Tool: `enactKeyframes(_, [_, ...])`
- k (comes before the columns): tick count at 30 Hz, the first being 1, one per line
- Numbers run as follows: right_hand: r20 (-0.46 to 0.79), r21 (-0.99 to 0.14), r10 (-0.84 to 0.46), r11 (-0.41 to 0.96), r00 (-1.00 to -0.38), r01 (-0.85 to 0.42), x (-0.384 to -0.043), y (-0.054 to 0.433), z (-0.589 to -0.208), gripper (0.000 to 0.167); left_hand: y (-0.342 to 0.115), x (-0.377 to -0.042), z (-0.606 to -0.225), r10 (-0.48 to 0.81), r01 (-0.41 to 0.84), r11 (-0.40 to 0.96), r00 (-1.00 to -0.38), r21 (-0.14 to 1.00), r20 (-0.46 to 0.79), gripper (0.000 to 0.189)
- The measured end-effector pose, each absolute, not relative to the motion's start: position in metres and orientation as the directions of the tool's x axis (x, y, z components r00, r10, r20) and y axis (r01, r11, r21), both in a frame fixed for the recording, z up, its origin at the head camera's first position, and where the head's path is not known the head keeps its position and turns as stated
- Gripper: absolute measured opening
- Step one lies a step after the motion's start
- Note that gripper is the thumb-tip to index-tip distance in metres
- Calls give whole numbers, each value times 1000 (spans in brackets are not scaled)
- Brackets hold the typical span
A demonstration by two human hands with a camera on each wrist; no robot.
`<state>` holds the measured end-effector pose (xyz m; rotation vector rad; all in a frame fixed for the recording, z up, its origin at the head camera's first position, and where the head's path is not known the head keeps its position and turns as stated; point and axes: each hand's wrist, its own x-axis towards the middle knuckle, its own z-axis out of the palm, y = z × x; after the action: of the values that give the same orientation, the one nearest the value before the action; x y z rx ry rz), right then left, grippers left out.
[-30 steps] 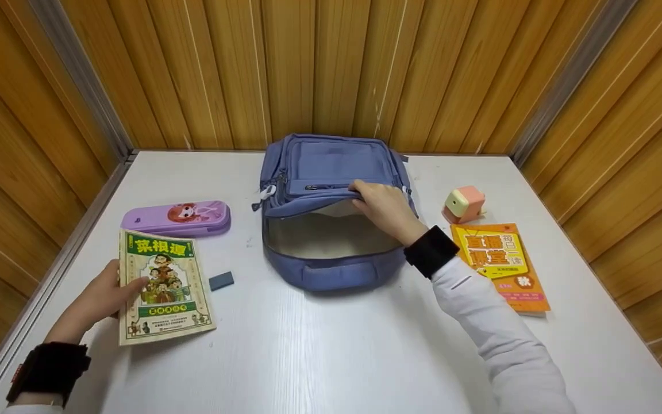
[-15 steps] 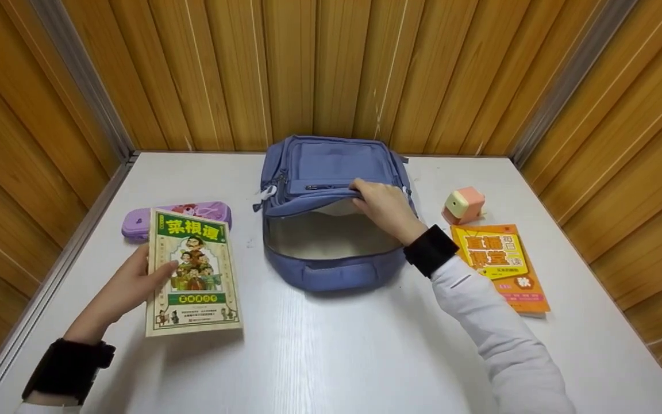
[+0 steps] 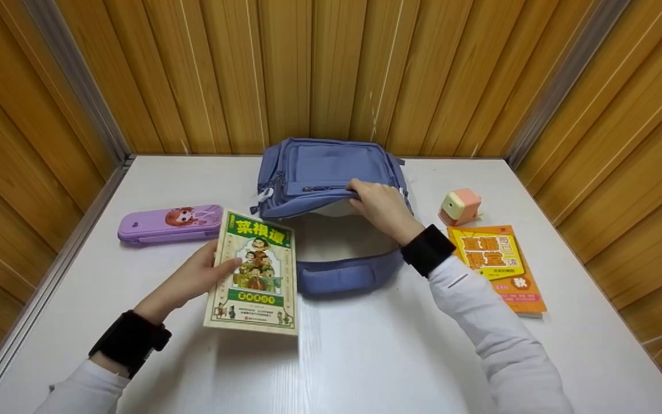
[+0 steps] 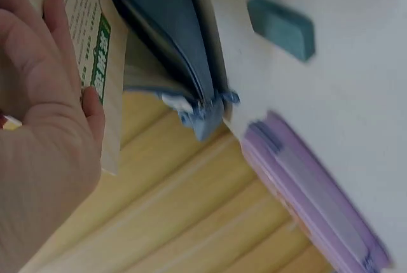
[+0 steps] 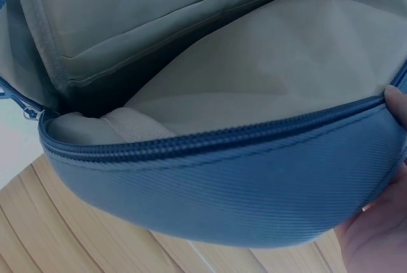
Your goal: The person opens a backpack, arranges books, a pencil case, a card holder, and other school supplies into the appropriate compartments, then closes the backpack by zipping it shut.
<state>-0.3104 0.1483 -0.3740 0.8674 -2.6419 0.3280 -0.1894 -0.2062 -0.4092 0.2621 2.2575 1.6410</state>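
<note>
A green-and-cream book (image 3: 257,276) is held by my left hand (image 3: 193,279), thumb across the front cover and fingers behind it. The book is tilted above the table and covers the left front part of the blue backpack (image 3: 334,164). My right hand (image 3: 385,207) pinches the edge of the backpack's front flap and lifts it. In the right wrist view the unzipped main compartment shows its grey lining (image 5: 273,63). A dark blue-green eraser (image 4: 282,27) lies on the table in the left wrist view; in the head view the book or left arm hides it.
To the left lies a purple pencil case (image 3: 170,224) with a cartoon girl on it. On the right stand a pink-and-cream pencil sharpener (image 3: 461,206) and, in front of it, an orange book (image 3: 503,270), partly behind the right sleeve. Wooden panels (image 3: 337,69) enclose the white table.
My left hand has carried the green-and-cream book rightward, from in front of the pencil case to the backpack's left front. The right hand still holds the flap in the same place.
</note>
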Motion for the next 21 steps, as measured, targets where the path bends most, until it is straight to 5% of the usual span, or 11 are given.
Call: enactKeyframes(21, [378,-112,-545,775,-748,-622,-310,150,-374,21,-118,-235,-437,423,-85,154,-895,984,-143,44])
